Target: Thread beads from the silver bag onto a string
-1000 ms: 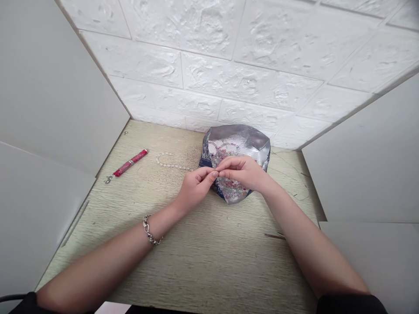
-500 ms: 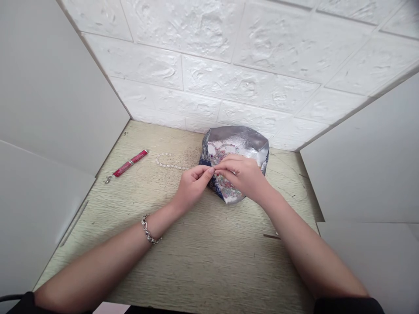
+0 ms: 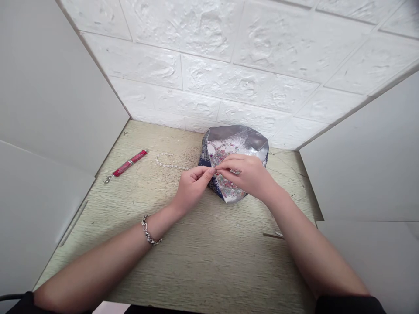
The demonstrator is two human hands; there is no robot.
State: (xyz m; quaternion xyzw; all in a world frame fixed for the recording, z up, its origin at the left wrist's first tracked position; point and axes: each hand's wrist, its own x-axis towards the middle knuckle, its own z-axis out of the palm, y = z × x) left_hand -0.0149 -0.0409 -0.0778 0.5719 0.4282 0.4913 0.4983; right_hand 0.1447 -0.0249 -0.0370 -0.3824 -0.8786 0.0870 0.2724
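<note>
My left hand point(image 3: 194, 185) is closed in a pinch at the near left edge of a silver-lined pouch point(image 3: 237, 135). A string of pale beads point(image 3: 173, 165) curves over the table and runs up to this hand. My right hand point(image 3: 247, 174) pinches over the pouch, its thumb and index fingertips meeting those of my left hand. Whatever lies between the right fingertips is too small to make out. Inside the pouch are loose multicoloured beads point(image 3: 229, 192), partly hidden by my right hand.
A red pen-shaped tool point(image 3: 129, 163) with a metal end lies on the left of the wooden table point(image 3: 203, 257). Thin strips point(image 3: 273, 236) lie near my right forearm. A white brick-pattern wall point(image 3: 209, 78) stands behind, with pale panels on both sides.
My right hand has shifted slightly to the right, with its fingertips still close to my left hand's. My left hand stays almost still, and the pouch has not moved.
</note>
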